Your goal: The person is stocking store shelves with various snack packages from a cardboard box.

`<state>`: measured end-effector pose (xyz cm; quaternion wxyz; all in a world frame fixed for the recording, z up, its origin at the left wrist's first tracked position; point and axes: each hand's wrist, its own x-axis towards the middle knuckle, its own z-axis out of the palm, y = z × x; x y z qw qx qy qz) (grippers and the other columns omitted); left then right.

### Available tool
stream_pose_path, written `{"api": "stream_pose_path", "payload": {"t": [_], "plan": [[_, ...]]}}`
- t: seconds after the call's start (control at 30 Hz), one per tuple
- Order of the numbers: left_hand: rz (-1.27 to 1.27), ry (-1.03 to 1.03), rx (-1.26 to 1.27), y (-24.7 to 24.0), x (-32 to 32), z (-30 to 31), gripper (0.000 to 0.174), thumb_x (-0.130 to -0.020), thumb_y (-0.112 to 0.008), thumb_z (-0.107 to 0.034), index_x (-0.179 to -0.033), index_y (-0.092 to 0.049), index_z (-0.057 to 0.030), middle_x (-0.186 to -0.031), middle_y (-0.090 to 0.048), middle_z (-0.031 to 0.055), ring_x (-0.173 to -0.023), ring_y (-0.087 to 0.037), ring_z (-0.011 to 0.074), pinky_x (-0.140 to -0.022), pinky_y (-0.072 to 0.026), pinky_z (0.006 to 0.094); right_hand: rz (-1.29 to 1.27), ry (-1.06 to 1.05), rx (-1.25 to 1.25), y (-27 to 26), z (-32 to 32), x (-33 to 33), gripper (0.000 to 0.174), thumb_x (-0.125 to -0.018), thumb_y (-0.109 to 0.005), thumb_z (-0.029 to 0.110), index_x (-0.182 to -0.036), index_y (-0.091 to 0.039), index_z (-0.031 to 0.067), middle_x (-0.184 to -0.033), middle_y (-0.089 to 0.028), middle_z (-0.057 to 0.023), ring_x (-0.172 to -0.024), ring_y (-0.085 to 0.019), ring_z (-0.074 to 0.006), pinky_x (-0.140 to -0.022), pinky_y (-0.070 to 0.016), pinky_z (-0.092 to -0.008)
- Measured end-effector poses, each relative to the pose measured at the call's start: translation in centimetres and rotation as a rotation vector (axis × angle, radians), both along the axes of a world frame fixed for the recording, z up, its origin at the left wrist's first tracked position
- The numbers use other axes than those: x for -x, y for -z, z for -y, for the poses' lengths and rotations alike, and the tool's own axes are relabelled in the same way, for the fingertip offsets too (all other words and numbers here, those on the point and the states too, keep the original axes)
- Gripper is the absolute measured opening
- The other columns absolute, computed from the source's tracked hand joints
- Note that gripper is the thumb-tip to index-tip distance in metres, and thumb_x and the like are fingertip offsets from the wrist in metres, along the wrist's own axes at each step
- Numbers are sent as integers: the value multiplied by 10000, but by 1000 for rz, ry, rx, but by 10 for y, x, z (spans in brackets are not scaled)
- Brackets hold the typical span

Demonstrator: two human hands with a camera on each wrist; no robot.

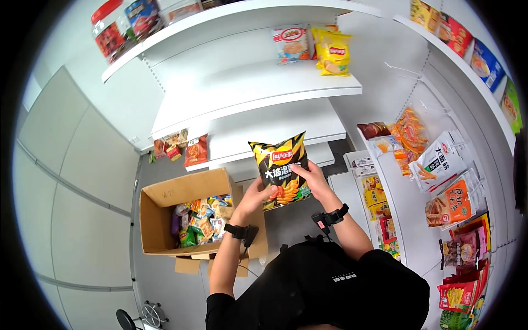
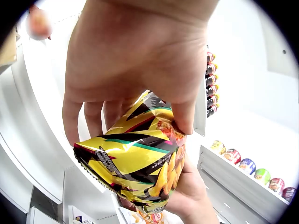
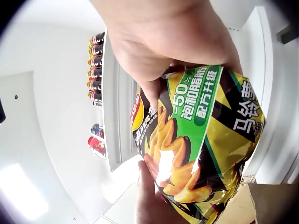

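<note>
A black and yellow bag of potato chips [image 1: 281, 179] is held upright in front of the chest, its printed front facing up at the head camera. My left hand [image 1: 253, 198] grips its left lower side, thumb over the front. On the opposite side my right hand [image 1: 314, 181] holds the edge with the thumb across the front lettering. In the left wrist view the yellow-striped side of the bag shows below the hand, whose fingers go behind it. The right wrist view shows the green panel and printed chips, with the right hand's fingers partly hidden behind the bag.
An open cardboard box [image 1: 157, 220] full of snack packets stands at the left below the hands. White shelves [image 1: 247, 91] rise ahead, with yellow chip bags [image 1: 333, 58] at the upper right. More snack bags [image 1: 440, 159] fill the right shelves. A wheeled stool [image 1: 151, 314] is at lower left.
</note>
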<state>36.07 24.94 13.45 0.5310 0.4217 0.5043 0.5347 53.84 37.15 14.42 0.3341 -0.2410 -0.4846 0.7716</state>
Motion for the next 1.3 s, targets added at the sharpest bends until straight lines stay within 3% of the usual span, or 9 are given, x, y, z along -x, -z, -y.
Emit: {"api": "stream_pose_path", "payload": {"t": [0.4,0.47,0.57,0.7,0.73,0.93,1.0,1.07,1.3], "plan": [[-98,209,-20,-47,-82,-107,610,-787,-711,-223,-1272,-425,13,-1151,-573,87,-1051,-535,191,-955,-396,320,-50,203,-149,-24,-67,-100,274,-881,-624,147,-1093,-571,-19,-1033,-634,-44,-911,-580,-88,-817,-463,-247],[-331,169,155,-76,-80,-110,744,-709,-760,-376,-1266,-431,-9,-1059,-586,50,-904,-543,120,-705,-451,246,-78,196,-158,-31,-75,-100,261,-883,-622,142,-1083,-574,-18,-1021,-636,-39,-906,-579,-85,-810,-465,-244],[-418,161,187,-101,-86,-125,788,-690,-759,-425,-1288,-411,-49,-987,-567,26,-706,-501,56,-486,-357,166,-103,182,-194,-45,-92,-100,268,-890,-614,145,-1098,-567,-17,-1030,-630,-32,-916,-570,-81,-821,-457,-245],[-342,55,102,-119,-81,-153,461,-730,-741,-289,-1070,-545,-45,-739,-546,-41,-526,-409,24,-421,-274,158,-105,223,-274,-66,-113,-91,288,-891,-613,153,-1115,-561,-20,-1039,-623,-28,-929,-557,-81,-843,-443,-246],[-307,40,82,-122,-76,-161,323,-761,-715,-248,-977,-574,-53,-678,-520,-52,-478,-374,24,-412,-264,174,-109,192,-276,-71,-122,-86,325,-895,-610,166,-1145,-536,-30,-1069,-608,-42,-958,-541,-83,-855,-433,-242],[-291,-34,-58,-152,-32,-210,286,-795,-686,-190,-1011,-568,-44,-703,-551,-35,-490,-412,28,-409,-289,190,-176,311,-380,-77,-166,-69,499,-885,-629,235,-1250,-443,-50,-1217,-526,-133,-1155,-488,-189,-964,-385,-294],[-322,-80,-100,-165,-13,-231,358,-825,-658,-236,-1089,-529,-32,-853,-598,2,-634,-538,52,-500,-402,184,-127,299,-336,-77,-178,-73,485,-888,-623,239,-1240,-455,-48,-1220,-525,-138,-1168,-485,-200,-975,-379,-297],[-261,-171,-198,-166,12,-264,284,-804,-681,-239,-989,-569,-55,-708,-566,-35,-510,-432,20,-425,-307,181,-89,301,-317,-74,-189,-75,455,-897,-606,249,-1234,-471,-25,-1221,-531,-122,-1152,-495,-189,-958,-388,-302],[-282,-227,-256,-197,56,-358,295,-802,-690,-244,-981,-552,-54,-716,-568,-18,-519,-439,36,-452,-318,182,-35,316,-248,-51,-227,-62,367,-921,-553,278,-1193,-518,33,-1166,-572,-68,-1068,-548,-169,-894,-429,-320]]}}
